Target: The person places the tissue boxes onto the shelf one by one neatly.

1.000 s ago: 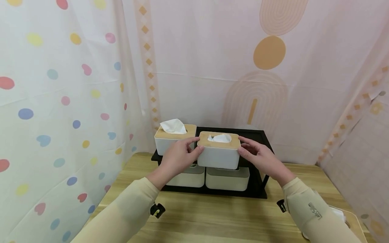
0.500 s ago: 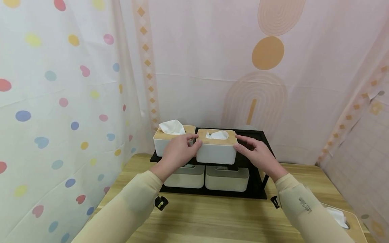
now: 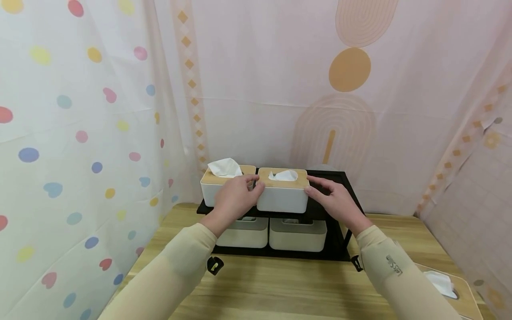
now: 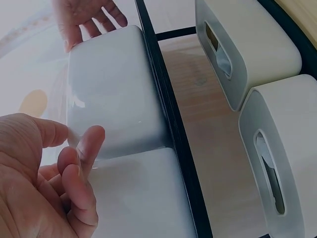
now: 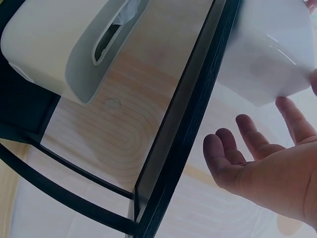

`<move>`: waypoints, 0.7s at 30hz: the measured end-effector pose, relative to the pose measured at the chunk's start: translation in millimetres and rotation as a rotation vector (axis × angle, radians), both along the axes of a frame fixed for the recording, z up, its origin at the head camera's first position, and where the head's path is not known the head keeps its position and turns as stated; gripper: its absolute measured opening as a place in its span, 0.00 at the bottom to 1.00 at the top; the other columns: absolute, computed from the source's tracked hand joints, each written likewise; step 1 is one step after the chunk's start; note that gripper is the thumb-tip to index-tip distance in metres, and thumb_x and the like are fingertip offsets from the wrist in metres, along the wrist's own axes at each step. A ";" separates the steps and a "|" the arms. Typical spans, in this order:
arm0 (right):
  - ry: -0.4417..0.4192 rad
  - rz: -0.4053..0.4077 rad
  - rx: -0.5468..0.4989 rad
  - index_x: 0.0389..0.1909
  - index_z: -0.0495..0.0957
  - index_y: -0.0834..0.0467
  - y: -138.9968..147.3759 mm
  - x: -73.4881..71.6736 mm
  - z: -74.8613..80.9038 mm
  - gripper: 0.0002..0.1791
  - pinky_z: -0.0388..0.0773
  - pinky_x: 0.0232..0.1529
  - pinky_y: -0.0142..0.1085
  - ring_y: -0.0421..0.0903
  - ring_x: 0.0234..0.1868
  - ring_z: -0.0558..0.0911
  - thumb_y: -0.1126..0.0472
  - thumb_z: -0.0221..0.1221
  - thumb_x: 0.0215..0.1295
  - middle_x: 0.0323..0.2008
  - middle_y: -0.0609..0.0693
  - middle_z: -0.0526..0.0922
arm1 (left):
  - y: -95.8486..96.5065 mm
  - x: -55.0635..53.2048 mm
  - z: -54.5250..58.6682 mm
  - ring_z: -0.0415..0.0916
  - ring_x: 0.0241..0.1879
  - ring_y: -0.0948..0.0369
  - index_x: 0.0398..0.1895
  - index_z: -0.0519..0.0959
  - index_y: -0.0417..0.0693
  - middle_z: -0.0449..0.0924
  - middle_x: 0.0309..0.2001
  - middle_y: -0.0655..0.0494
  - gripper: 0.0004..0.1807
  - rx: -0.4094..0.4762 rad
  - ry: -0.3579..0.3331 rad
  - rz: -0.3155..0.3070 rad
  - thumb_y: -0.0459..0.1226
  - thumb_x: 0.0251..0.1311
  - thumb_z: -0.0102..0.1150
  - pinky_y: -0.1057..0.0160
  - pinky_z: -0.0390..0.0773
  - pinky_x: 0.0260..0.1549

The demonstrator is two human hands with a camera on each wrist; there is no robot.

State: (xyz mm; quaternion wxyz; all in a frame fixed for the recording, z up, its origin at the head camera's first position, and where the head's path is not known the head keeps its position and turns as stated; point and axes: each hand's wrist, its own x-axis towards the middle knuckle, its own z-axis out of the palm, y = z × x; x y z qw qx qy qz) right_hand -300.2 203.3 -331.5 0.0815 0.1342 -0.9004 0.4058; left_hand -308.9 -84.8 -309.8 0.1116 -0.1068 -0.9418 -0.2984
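A white tissue box (image 3: 282, 200) with a wood-look lid and a tissue poking out sits at the front of the black rack's upper shelf (image 3: 332, 178). My left hand (image 3: 237, 195) holds its left end, thumb and forefinger at the upper corner. At the opposite end, my right hand (image 3: 337, 198) grips with thumb and forefinger, the other fingers loosely curled below the shelf side in the right wrist view. A second tissue box (image 3: 210, 194) stands close on the left, partly hidden behind my left hand.
Two pale tissue boxes with grey tops, a left one (image 3: 244, 238) and a right one (image 3: 298, 240), stand on the rack's lower shelf (image 3: 338, 253). Another wood-lidded tissue box (image 3: 466, 298) lies on the wooden table (image 3: 280, 289) at the lower right. Patterned curtains (image 3: 264, 80) hang behind.
The held tissue box has moved back, down and slightly left, from above the shelf's front edge to beside the left box. Both hands have travelled with it.
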 end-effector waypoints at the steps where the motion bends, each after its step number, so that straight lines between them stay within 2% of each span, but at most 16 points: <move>1: 0.007 -0.004 0.002 0.78 0.72 0.45 -0.9 -0.7 -0.2 0.32 0.71 0.73 0.63 0.61 0.77 0.71 0.38 0.58 0.79 0.79 0.55 0.72 | 0.5 -0.8 -0.1 0.72 0.22 0.60 0.69 0.83 0.59 0.80 0.22 0.55 0.26 -0.006 0.002 0.006 0.55 0.74 0.53 0.63 0.62 0.16; 8: 0.020 -0.023 0.010 0.76 0.75 0.47 -6.9 -4.1 -2.0 0.31 0.65 0.78 0.64 0.61 0.81 0.66 0.39 0.59 0.79 0.78 0.55 0.73 | 1.6 -1.2 -0.7 0.75 0.24 0.59 0.70 0.82 0.58 0.89 0.35 0.54 0.26 -0.043 -0.002 0.036 0.54 0.75 0.54 0.63 0.66 0.15; 14: 0.024 -0.034 0.008 0.76 0.75 0.48 -8.6 -1.9 -0.9 0.30 0.64 0.78 0.63 0.60 0.81 0.66 0.41 0.59 0.80 0.77 0.55 0.74 | 0.5 -0.9 -0.6 0.74 0.22 0.60 0.70 0.82 0.58 0.82 0.24 0.58 0.26 -0.042 0.000 0.030 0.54 0.75 0.54 0.63 0.65 0.16; 21: 0.034 -0.033 0.012 0.79 0.71 0.47 -5.7 1.8 -1.4 0.33 0.64 0.79 0.63 0.59 0.82 0.65 0.38 0.58 0.80 0.79 0.55 0.71 | -1.0 2.9 1.7 0.67 0.17 0.61 0.69 0.82 0.59 0.66 0.12 0.62 0.26 -0.037 0.024 0.026 0.53 0.74 0.55 0.64 0.60 0.14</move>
